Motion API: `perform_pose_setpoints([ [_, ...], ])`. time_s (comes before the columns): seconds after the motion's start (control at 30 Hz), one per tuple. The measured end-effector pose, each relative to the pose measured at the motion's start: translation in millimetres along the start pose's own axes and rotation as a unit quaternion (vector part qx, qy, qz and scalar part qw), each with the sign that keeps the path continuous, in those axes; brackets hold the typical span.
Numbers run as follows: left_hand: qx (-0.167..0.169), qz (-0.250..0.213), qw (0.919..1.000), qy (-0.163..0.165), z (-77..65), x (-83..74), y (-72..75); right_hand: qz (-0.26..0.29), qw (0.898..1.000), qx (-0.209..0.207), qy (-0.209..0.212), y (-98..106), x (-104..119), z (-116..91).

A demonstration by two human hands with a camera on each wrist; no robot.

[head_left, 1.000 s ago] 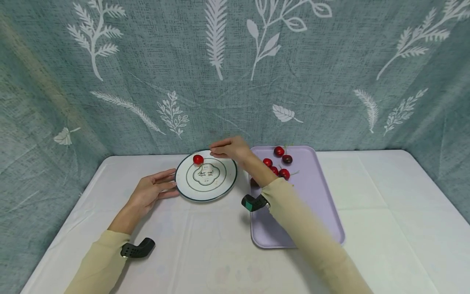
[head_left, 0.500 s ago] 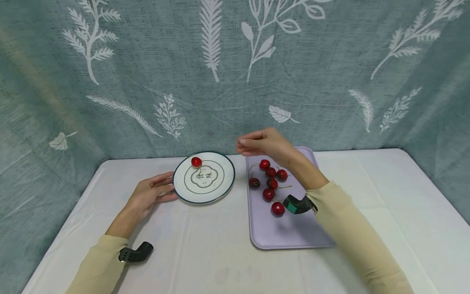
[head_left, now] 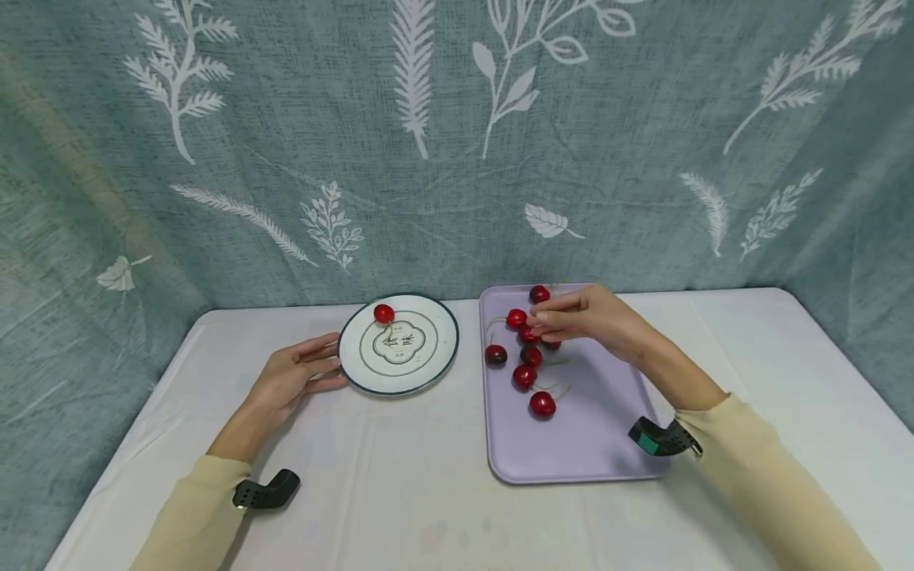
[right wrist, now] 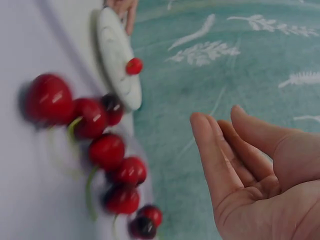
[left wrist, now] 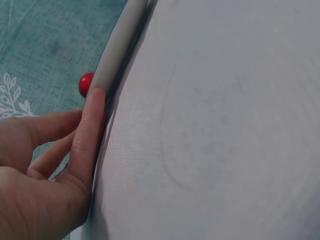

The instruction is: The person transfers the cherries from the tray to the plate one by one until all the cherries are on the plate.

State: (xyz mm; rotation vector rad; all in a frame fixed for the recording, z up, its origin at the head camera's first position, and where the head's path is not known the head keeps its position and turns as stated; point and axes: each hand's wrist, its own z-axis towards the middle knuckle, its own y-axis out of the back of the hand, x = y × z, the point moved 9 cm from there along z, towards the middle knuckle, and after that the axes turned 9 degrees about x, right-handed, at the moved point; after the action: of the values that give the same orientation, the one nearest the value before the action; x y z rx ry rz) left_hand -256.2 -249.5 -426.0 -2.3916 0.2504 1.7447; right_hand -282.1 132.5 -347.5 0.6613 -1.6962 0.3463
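Left hand (head_left: 291, 377) on the plate (head_left: 397, 381), at its left rim: fingers extended and spread a bit, one fingertip lying along the outer wall per the left wrist view. Right hand (head_left: 589, 317) is well right of the plate, above the lilac tray (head_left: 571, 456), thumb and fingers bent toward each other with a gap between tips; fingertips near the cherries (head_left: 542, 405), contact can't be told. Eight of those visible, all right of the plate, in a loose cluster on the tray, red to dark red, some stems showing. One bright red cherry (head_left: 384, 314) sits on the plate, toward its far edge, stem over the printed emblem. Tray is just beside the plate, not touching. Both on a desk (head_left: 400, 476) under white cloth. Green leaf-print curtain (head_left: 457, 198) hangs behind the plate.
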Motion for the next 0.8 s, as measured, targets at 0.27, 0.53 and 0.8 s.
perform_pose_setpoints([
  [0.27, 0.000, -0.006, 1.0000, -0.001, -0.1, -0.6, -0.9, -0.024, 0.999, -0.005, -0.031, 8.2, -27.2, -22.9],
  [0.53, 0.004, -0.013, 0.9999, -0.001, 2.8, 1.5, -3.1, -0.123, 0.990, -0.032, -0.063, 13.8, -50.3, -40.1],
  [0.8, -0.002, -0.008, 1.0000, 0.003, 1.7, 2.2, 0.0, -0.098, 0.993, -0.006, -0.062, 0.3, -70.2, -45.3],
])
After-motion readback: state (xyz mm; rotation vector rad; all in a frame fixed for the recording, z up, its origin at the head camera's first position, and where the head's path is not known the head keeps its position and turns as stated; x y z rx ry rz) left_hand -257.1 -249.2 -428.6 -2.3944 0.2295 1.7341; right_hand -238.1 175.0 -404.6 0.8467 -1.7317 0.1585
